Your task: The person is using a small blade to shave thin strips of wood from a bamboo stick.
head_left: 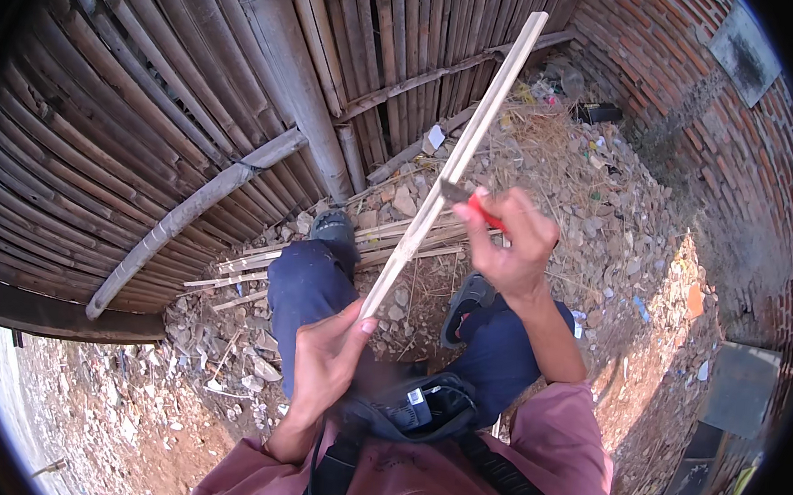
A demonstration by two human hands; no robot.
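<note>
From my remote view the outer rim of the picture is black, so the corners are lost. My left hand [328,357] has its fingers closed around the lower end of a long pale bamboo strip [451,165]; the very bottom of the strip is hidden inside this fist. The strip rises tilted toward the upper right, in front of the bamboo fence [151,96], and its top end stays just inside the picture.

My right hand [510,241] is closed on a knife with a red handle [482,209]. Most of the handle is covered by the fingers, only a small red part shows. The short grey blade seems to lie against the strip about in the middle of its length, but I cannot tell if the edge is really in the wood.

At my chest hangs a dark pouch [414,407] on black straps. It looks open, with a small pale tag at its front, and what is inside I cannot make out because it is dark and a bit blurred.

Below the hands I see my knees in blue trousers and two grey sandals [334,227] on stony ground. Between the feet and the fence lies a small pile of cut strips [324,252], partly hidden behind my left leg. At the right stands a brick wall [695,111].
</note>
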